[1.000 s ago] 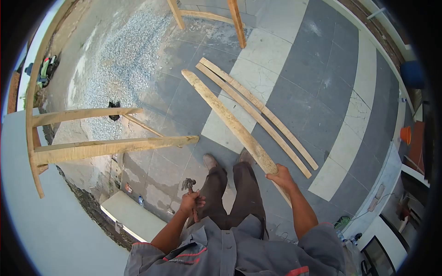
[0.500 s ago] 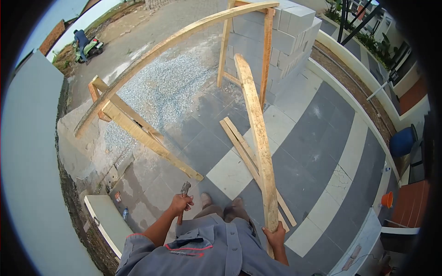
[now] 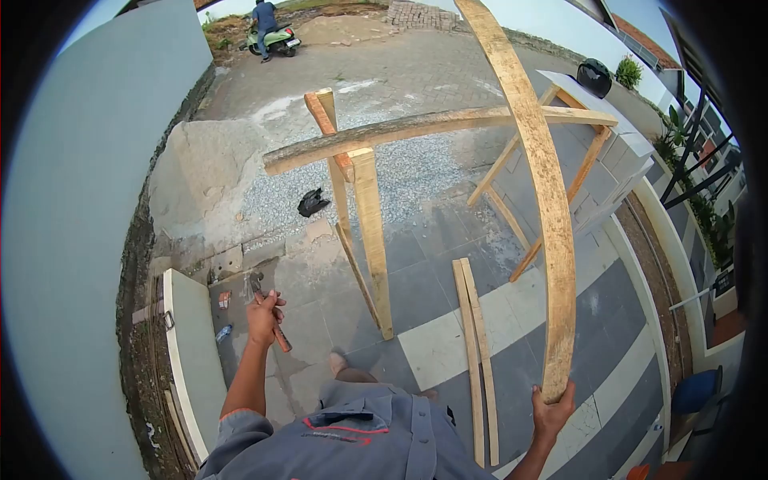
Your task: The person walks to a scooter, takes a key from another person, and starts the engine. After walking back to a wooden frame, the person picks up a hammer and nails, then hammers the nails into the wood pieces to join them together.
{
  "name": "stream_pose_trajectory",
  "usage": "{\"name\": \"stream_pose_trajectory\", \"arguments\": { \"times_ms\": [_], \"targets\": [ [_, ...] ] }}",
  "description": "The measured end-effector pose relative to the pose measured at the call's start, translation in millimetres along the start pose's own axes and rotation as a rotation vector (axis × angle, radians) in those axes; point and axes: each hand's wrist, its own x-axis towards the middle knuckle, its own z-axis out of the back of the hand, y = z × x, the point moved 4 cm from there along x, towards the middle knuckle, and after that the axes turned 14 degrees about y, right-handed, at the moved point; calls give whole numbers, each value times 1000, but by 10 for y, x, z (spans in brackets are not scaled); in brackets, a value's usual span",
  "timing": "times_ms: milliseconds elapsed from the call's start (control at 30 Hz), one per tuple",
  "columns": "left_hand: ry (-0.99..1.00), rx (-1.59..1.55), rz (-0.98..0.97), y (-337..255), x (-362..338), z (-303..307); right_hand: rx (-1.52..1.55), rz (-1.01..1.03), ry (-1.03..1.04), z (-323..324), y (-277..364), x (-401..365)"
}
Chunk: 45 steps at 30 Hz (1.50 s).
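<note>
My left hand (image 3: 262,318) is wrapped round the handle of a hammer (image 3: 282,336), its head pointing up and away from me. At the lower right, my right hand (image 3: 552,412) grips the near end of a long wooden plank (image 3: 552,216), which rises away from me past the top of the view. Behind it, a wooden beam (image 3: 400,136) lies across two sawhorses, overlapped by the plank in this view. The near sawhorse (image 3: 370,240) stands ahead of me, and the far sawhorse (image 3: 592,172) is beside the stacked blocks.
Two wooden strips (image 3: 477,352) lie on the tiles by my feet. Beyond the near sawhorse are a gravel pile (image 3: 280,188) and a black bag (image 3: 313,202). Grey blocks (image 3: 624,172) carry a black helmet (image 3: 594,78). A person (image 3: 264,24) is on a green scooter far off.
My view has turned and shifted, with the sawhorses now further right. The held plank stands higher in view, my right hand still on it. My left hand with the hammer has moved left.
</note>
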Motion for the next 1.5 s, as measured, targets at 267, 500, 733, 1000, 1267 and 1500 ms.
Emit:
{"name": "stream_pose_trajectory", "arguments": {
  "times_ms": [267, 500, 733, 1000, 1267, 1500],
  "targets": [
    [33, 31, -302, -1730, 750, 845, -425, 417, -208, -569, 1883, 1036],
    [239, -314, -423, -2478, 1650, 952, -532, 831, -139, -1122, 3532, 1531],
    [175, -788, -587, -2571, 2487, 1626, -734, 1126, -97, -1439, 4886, 1910],
    [278, -1088, -527, -1621, 3240, 3151, -868, 1153, 282, -2510, 5591, 2870],
    [-133, -694, -635, -2031, 3086, 2860, -870, 952, 704, -3709, 5825, 3940],
    [-213, -535, -635, -2218, 3336, 2815, -1003, 755, 817, -3834, 6043, 4073]
  ]
}}
